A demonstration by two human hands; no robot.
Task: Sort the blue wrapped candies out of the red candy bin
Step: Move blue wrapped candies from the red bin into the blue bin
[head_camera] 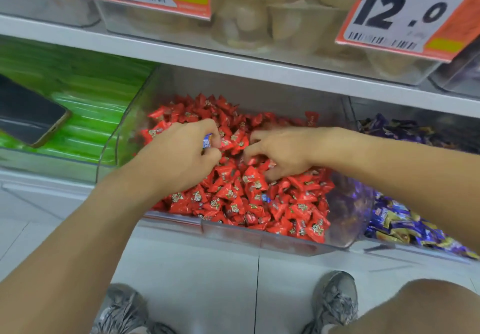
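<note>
Both hands work inside the red bin (259, 240), a clear tub heaped with red candies (298, 203). The left hand (181, 152) sits over the bin's left-centre with fingers curled, pinching a blue candy (207, 142) between thumb and fingertips; only a sliver of its wrapper shows, so its long axis cannot be told. The right hand (280, 149) lies just right of it, fingers bent and dug down into the red heap; whether they hold anything cannot be told.

A second blue candy (264, 198) peeks out of the heap toward the bin's front, below the right hand and nearer to it than to the left. It is half buried, with red wrappers crowding every side.

The likely drop-off, the blue and purple bin (402, 219), stands just right of the red bin, past its clear side wall. The left hand would have to cross over the right arm to get there. A shelf edge (233, 66) overhangs the bin's back, leaving room to lift only toward the front.
</note>
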